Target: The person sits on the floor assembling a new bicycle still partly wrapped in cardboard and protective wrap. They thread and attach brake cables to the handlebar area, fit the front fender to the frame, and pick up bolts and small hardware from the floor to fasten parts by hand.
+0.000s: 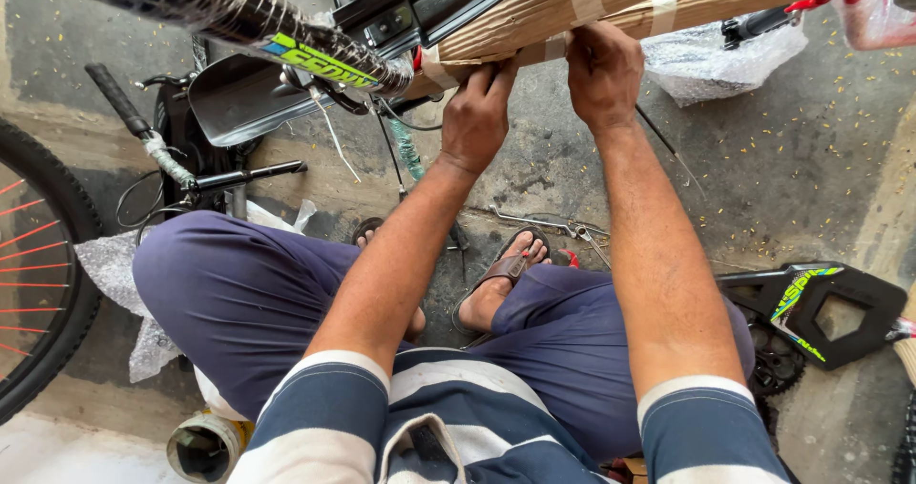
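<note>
- Soft, even daylight falls on my arms and the concrete floor (811, 159); shadows are faint.
- Glare gleams on the plastic-wrapped frame tube (219, 7) at 11 o'clock.
- Wide-lens bending warps the edges; the centre stays sharp, with slight softness at 6 o'clock.

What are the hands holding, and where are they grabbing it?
Both the left hand and the right hand grip the brown cardboard wrapping on a bicycle frame tube, at the wrapping's lower edge beside a tape band.

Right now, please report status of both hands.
Left hand and right hand both grip the cardboard wrapping on the bicycle frame. Nothing blocking.
</note>
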